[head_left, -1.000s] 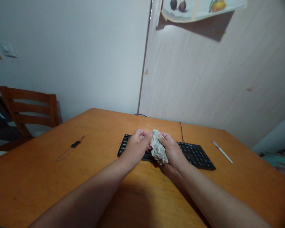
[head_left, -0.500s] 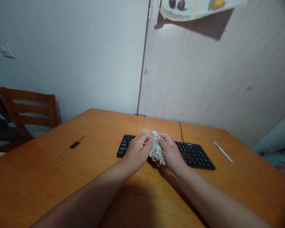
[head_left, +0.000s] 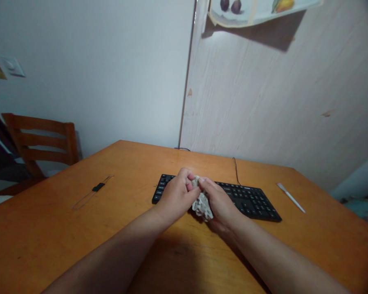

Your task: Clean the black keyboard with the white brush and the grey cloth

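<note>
A crumpled greyish-white cloth (head_left: 202,206) is bunched between my two hands, over the middle of a black keyboard (head_left: 251,201). My left hand (head_left: 178,191) has its fingers curled and pinches the top of the cloth from the left. On the right, my right hand (head_left: 219,203) is closed round the cloth, its thumb near the left fingertips. The lower part of the cloth hangs loose between the hands. Both hands hide the keyboard's middle; its left end and its right part show.
Left on the wooden table (head_left: 110,241) lies a black piece with thin wire loops (head_left: 98,187). A white brush (head_left: 291,197) lies right of the keyboard. A cable (head_left: 236,171) runs behind the keyboard. A wooden chair (head_left: 46,141) stands at the left, by the wall.
My left fingers have curled over the top of the cloth, and the right thumb has moved closer to them. The cloth's upper tip is now mostly covered. The view has shifted slightly.
</note>
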A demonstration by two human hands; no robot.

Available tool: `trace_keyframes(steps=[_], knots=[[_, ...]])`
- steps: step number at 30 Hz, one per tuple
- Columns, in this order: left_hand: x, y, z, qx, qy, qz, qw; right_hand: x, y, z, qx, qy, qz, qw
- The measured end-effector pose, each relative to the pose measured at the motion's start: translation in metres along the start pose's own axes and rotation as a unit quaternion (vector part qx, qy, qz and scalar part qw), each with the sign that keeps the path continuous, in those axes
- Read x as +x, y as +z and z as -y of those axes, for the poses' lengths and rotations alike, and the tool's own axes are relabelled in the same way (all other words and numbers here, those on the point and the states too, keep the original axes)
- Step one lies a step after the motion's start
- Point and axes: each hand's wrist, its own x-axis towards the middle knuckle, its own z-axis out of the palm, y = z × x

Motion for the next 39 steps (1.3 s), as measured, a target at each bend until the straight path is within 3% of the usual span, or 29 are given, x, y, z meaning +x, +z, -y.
trace_keyframes(steps=[4, 11, 17, 22, 26, 31, 36, 39], knots=[[-0.001, 0.002, 0.002, 0.015, 0.021, 0.013, 1.0, -0.001, 0.001, 0.001, -0.037, 0.008, 0.025, 0.999], [0.007, -0.002, -0.003, -0.182, -0.052, 0.027, 0.982, 0.007, -0.012, 0.007, -0.141, 0.012, 0.008, 0.99], [0.007, -0.007, -0.007, -0.239, -0.102, 0.045, 0.965, 0.005, -0.017, -0.001, -0.282, -0.074, 0.034, 0.956], [0.01, -0.011, -0.004, -0.303, -0.173, 0.035, 0.937, 0.003, -0.014, 0.007, -0.235, -0.032, 0.039, 0.971], [0.011, -0.011, -0.001, -0.344, -0.193, 0.042, 0.918, 0.003, -0.01, 0.013, -0.212, -0.019, 0.012, 0.977], [0.015, -0.014, 0.004, -0.244, -0.153, 0.013, 0.957, 0.005, -0.015, 0.016, -0.232, -0.015, -0.043, 0.972], [0.033, -0.037, 0.033, -0.055, -0.061, -0.17, 0.982, 0.006, -0.028, 0.029, -0.296, -0.026, -0.077, 0.952], [0.043, -0.052, 0.06, 0.035, -0.029, -0.216, 0.975, 0.009, -0.035, 0.035, -0.343, -0.059, -0.077, 0.934]])
